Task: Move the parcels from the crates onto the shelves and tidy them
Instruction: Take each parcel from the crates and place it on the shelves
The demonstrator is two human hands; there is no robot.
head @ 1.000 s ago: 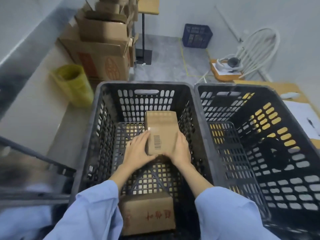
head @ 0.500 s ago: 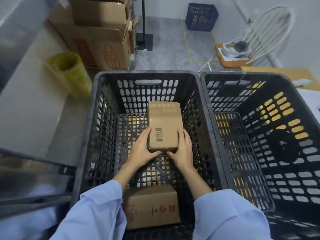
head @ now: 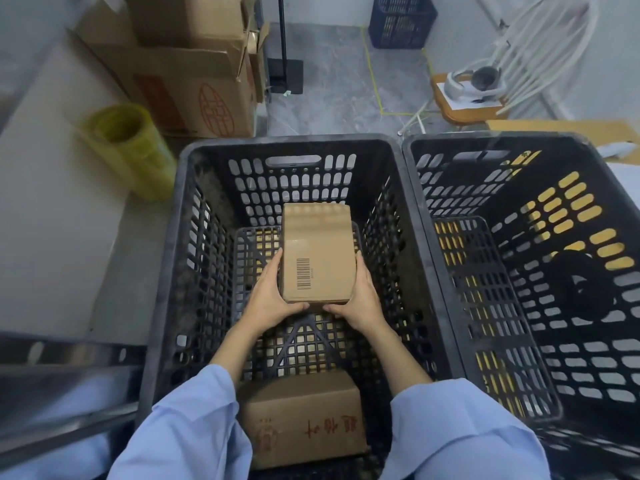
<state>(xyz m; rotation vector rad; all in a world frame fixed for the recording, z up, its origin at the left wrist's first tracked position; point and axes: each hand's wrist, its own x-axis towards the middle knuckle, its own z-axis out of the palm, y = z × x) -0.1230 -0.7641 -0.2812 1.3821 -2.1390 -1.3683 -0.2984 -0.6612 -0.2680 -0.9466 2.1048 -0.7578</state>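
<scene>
Both hands are on one parcel. The left hand (head: 273,301) and right hand (head: 362,301) clamp the near end of the barcoded cardboard parcel (head: 320,251): fingers run up its long sides and thumbs tuck in at the near edge. The parcel is inside the left crate (head: 287,142), out ahead of the hands and towards the far wall. I can't tell if it's clear of the crate floor.

Progress, judged:
- This looks like the pick step, nothing shelved in view.
- A second parcel (head: 304,420) lies behind the hands, between the sleeves, at the crate's near wall, so at least two are left in this crate.
- The right crate (head: 502,138), just beside the right hand's crate, shows no parcels, only a dark round object (head: 581,292) that I can't identify. That crate is probably done.
- Shelves aren't clearly visible. The metal rail (head: 69,355) out past the left hand may be shelf frame, unsure.
- Tidying is all to come.

Materials:
- The held parcel is plain brown corrugated card, an elongated rectangular box with a printed barcode on top and a matte face.
- The second parcel is the same card but squatter, with red characters on top.
- Both crates are black moulded plastic with slotted walls and a grid floor. They look rigid, and the left one has dusty rims.
</scene>
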